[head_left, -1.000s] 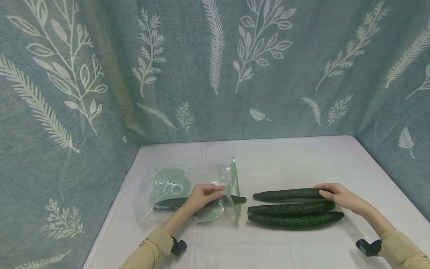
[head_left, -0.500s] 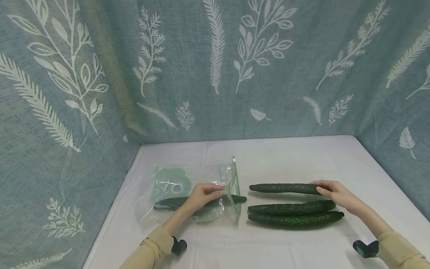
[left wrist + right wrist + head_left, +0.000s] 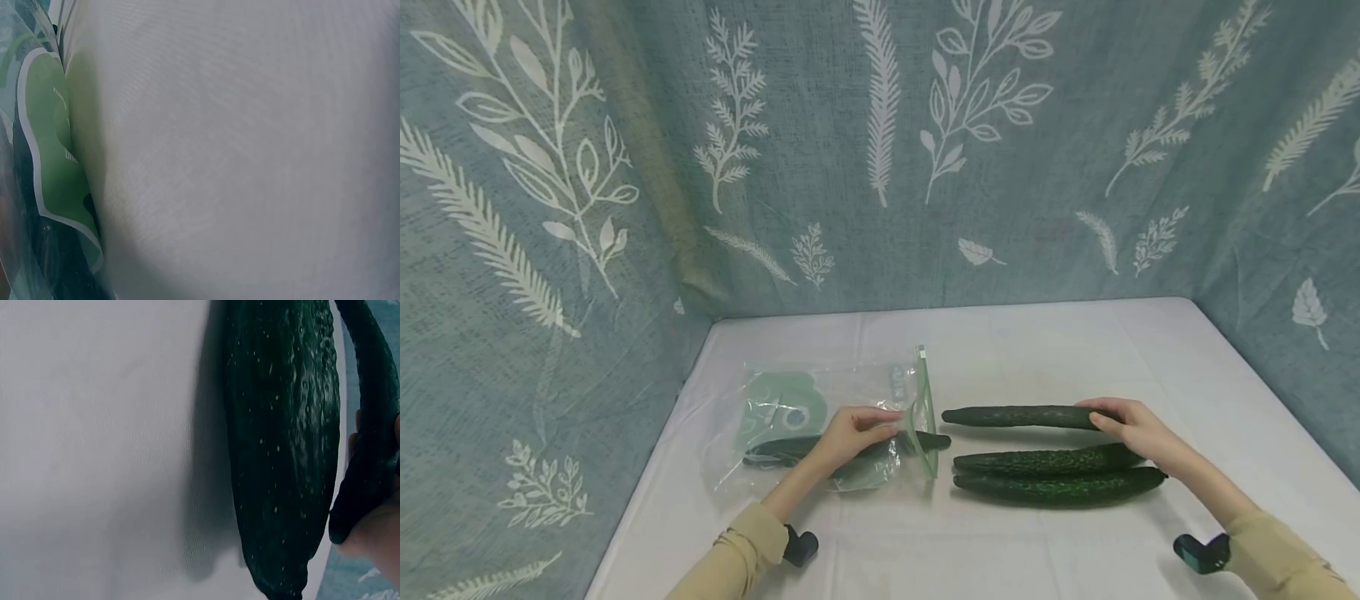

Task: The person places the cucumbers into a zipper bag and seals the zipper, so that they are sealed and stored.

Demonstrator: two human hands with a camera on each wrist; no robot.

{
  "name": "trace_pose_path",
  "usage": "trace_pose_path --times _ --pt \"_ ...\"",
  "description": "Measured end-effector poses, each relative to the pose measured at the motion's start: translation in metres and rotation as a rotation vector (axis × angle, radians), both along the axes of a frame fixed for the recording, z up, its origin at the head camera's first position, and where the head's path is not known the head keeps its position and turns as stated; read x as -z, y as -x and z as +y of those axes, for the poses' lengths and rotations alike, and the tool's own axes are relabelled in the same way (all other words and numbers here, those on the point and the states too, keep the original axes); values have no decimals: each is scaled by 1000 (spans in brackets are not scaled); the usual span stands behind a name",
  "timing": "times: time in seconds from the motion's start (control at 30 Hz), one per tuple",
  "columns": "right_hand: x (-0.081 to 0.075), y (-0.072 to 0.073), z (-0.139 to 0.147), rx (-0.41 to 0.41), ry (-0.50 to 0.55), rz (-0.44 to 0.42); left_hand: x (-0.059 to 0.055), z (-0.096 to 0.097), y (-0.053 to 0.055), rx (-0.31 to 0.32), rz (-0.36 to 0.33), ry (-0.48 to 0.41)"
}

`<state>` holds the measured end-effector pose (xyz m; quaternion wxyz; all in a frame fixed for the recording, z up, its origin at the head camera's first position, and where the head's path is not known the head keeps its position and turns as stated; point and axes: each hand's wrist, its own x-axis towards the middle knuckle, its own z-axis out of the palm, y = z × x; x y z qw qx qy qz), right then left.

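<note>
Dark green, a slim cucumber (image 3: 1015, 417) is held near its right end by the right hand (image 3: 1131, 427), its other tip just beside the open mouth of a clear bag (image 3: 778, 400). The left hand (image 3: 853, 437) pinches the bag's edge; a bagged cucumber (image 3: 937, 442) pokes out. Two thicker cucumbers (image 3: 1060, 488) lie nearer the person on the white tabletop (image 3: 1000, 550).

Can't read a single word in any view, tbh. Seems to be tiny white lettering (image 3: 60, 98) in two spots on the green print (image 3: 53, 134) of the clear zip bag (image 3: 842, 387), left wrist view, way too small. Also shows a pale green block (image 3: 898, 384) near the zip (image 3: 926, 387) in the head view, just as illegible.
</note>
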<state>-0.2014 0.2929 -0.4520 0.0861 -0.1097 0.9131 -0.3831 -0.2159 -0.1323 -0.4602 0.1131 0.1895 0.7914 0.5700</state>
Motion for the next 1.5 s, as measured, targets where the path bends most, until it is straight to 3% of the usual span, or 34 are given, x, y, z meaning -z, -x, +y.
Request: trace_pose_path --times 1.1,1.5 --pt "5 10 -29 23 85 -64 1 0 0 13 5 -12" --pt "5 16 -37 20 75 2 -1 0 0 10 1 1"
